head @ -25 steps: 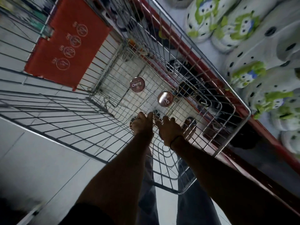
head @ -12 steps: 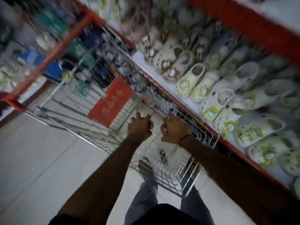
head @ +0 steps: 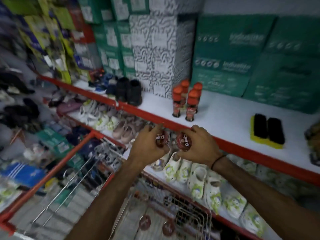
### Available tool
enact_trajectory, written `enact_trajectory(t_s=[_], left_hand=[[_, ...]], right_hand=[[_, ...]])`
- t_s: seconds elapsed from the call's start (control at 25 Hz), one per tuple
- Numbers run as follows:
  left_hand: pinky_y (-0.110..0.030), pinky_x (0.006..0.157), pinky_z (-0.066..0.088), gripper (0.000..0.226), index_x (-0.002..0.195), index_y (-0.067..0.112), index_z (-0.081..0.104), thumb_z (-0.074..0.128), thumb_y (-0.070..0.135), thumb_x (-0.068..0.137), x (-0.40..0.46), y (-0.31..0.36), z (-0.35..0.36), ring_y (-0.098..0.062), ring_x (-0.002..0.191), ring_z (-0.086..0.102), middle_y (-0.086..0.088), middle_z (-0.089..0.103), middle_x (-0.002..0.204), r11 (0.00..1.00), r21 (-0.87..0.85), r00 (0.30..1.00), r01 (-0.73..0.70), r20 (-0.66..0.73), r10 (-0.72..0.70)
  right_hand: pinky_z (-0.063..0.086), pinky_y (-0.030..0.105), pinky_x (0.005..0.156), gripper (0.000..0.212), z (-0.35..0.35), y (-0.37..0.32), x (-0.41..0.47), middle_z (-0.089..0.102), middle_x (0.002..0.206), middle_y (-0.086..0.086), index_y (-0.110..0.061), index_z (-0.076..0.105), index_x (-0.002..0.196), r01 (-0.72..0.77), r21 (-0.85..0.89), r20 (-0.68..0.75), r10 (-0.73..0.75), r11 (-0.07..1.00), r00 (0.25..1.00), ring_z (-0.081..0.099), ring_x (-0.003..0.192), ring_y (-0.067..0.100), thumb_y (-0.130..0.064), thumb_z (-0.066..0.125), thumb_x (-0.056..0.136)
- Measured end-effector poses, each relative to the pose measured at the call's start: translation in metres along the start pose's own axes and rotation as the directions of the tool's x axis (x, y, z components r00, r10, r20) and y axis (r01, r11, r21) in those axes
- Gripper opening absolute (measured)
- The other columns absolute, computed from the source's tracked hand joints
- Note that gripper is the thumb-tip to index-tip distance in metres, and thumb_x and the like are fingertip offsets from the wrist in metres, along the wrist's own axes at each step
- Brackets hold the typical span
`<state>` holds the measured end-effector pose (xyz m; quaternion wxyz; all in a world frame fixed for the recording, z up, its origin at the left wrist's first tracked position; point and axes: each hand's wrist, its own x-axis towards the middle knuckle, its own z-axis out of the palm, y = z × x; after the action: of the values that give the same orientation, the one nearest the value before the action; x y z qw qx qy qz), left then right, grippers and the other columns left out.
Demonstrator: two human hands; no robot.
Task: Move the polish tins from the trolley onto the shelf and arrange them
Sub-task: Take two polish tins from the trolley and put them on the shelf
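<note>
White shelf (head: 225, 110), bare right of bottles (head: 186, 101). Left hand (head: 147, 146), right hand (head: 199, 148) each closed round a tin (head: 161, 139). Set both flat, lids up, side by side.

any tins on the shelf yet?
No: both hands, left and right, hold tins short of the shelf; two lie in the trolley.

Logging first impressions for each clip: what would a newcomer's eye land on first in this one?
Two round red polish tins at centre frame, one in the left hand and one in the right hand, raised just below the red edge of the white shelf. On that shelf stand four orange-capped bottles, with green boxes stacked behind. Two more tins lie in the trolley below.
</note>
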<state>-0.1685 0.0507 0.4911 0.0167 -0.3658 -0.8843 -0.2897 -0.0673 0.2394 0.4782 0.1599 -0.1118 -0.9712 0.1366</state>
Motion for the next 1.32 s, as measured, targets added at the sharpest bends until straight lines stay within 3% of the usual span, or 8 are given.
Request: enact_trajectory(t_s=[0.08, 0.24, 0.44, 0.56, 0.72, 1.0, 1.2, 1.32], left_hand=[[-0.036, 0.085, 0.056, 0.082, 0.136, 0.021, 0.052, 0.074, 0.05, 0.063, 0.024, 0.037, 0.002, -0.031, 0.106, 0.066, -0.011, 0.066, 0.119, 0.998, -0.032, 0.998, -0.049, -0.026, 0.048], [-0.042, 0.086, 0.058, 0.064, 0.122, 0.009, 0.055, 0.08, 0.032, 0.068, 0.068, 0.102, 0.032, -0.035, 0.105, 0.067, -0.015, 0.069, 0.118, 0.985, -0.06, 0.986, -0.163, 0.01, 0.164], [-0.04, 0.079, 0.056, 0.053, 0.11, 0.003, 0.057, 0.081, 0.03, 0.071, 0.115, 0.151, 0.086, -0.039, 0.105, 0.068, -0.019, 0.071, 0.112, 0.981, -0.019, 0.972, -0.191, 0.135, 0.192], [-0.046, 0.09, 0.053, 0.047, 0.112, -0.004, 0.059, 0.076, 0.028, 0.084, 0.136, 0.157, 0.124, -0.044, 0.112, 0.067, -0.025, 0.07, 0.116, 0.99, -0.01, 0.97, -0.143, 0.198, 0.142], [-0.046, 0.089, 0.058, 0.03, 0.105, -0.002, 0.069, 0.074, 0.019, 0.084, 0.167, 0.154, 0.152, -0.043, 0.105, 0.07, -0.024, 0.071, 0.112, 0.995, -0.041, 0.986, -0.093, 0.136, 0.098], [-0.043, 0.082, 0.06, 0.022, 0.102, 0.009, 0.081, 0.076, 0.01, 0.08, 0.211, 0.158, 0.174, -0.043, 0.092, 0.074, -0.025, 0.078, 0.099, 0.99, -0.043, 0.989, -0.134, 0.051, 0.136], [-0.045, 0.093, 0.058, 0.036, 0.115, 0.005, 0.072, 0.075, 0.015, 0.081, 0.225, 0.157, 0.177, -0.043, 0.106, 0.069, -0.025, 0.071, 0.114, 0.996, -0.034, 0.991, -0.079, 0.106, 0.082], [-0.043, 0.095, 0.055, 0.04, 0.12, 0.003, 0.069, 0.076, 0.013, 0.082, 0.21, 0.152, 0.164, -0.043, 0.11, 0.067, -0.026, 0.068, 0.119, 0.99, -0.102, 0.994, -0.096, 0.043, 0.1]], right_hand=[[0.054, 0.037, 0.084, 0.08, -0.038, 0.021, 0.0, 0.064, 0.103, 0.005, -0.026, 0.058, 0.124, -0.066, -0.021, -0.068, 0.064, 0.998, 0.996, 0.064, 0.097, 0.03, -0.066, 0.072, 0.057], [0.049, 0.037, 0.069, 0.07, -0.087, 0.072, -0.007, 0.066, 0.09, 0.004, -0.02, 0.053, 0.099, -0.232, -0.141, -0.174, 0.207, 0.962, 0.963, 0.064, 0.083, 0.03, -0.074, 0.066, 0.056], [0.049, 0.04, 0.085, 0.063, -0.106, 0.129, -0.005, 0.075, 0.097, 0.004, -0.021, 0.06, 0.101, -0.314, -0.395, -0.063, 0.316, 0.863, 0.947, 0.065, 0.098, 0.031, -0.067, 0.068, 0.059], [0.043, 0.042, 0.092, 0.053, -0.095, 0.16, 0.002, 0.075, 0.102, 0.007, -0.02, 0.066, 0.105, -0.278, -0.463, 0.022, 0.325, 0.841, 0.946, 0.06, 0.109, 0.033, -0.06, 0.069, 0.069], [0.044, 0.041, 0.09, 0.04, -0.08, 0.189, 0.022, 0.076, 0.098, 0.008, -0.02, 0.074, 0.095, -0.307, -0.415, -0.026, 0.326, 0.856, 0.945, 0.061, 0.108, 0.034, -0.057, 0.059, 0.085], [0.043, 0.043, 0.091, 0.04, -0.071, 0.23, 0.065, 0.075, 0.101, 0.008, -0.02, 0.073, 0.098, -0.316, -0.431, -0.057, 0.323, 0.846, 0.945, 0.058, 0.11, 0.033, -0.056, 0.059, 0.087], [0.043, 0.043, 0.091, 0.042, -0.076, 0.24, 0.074, 0.075, 0.104, 0.007, -0.022, 0.069, 0.11, -0.335, -0.329, -0.109, 0.317, 0.883, 0.942, 0.057, 0.113, 0.033, -0.053, 0.062, 0.083], [0.043, 0.043, 0.09, 0.037, -0.078, 0.217, 0.074, 0.074, 0.109, 0.006, -0.022, 0.068, 0.116, -0.316, -0.192, -0.222, 0.273, 0.929, 0.936, 0.058, 0.113, 0.033, -0.04, 0.063, 0.084]])
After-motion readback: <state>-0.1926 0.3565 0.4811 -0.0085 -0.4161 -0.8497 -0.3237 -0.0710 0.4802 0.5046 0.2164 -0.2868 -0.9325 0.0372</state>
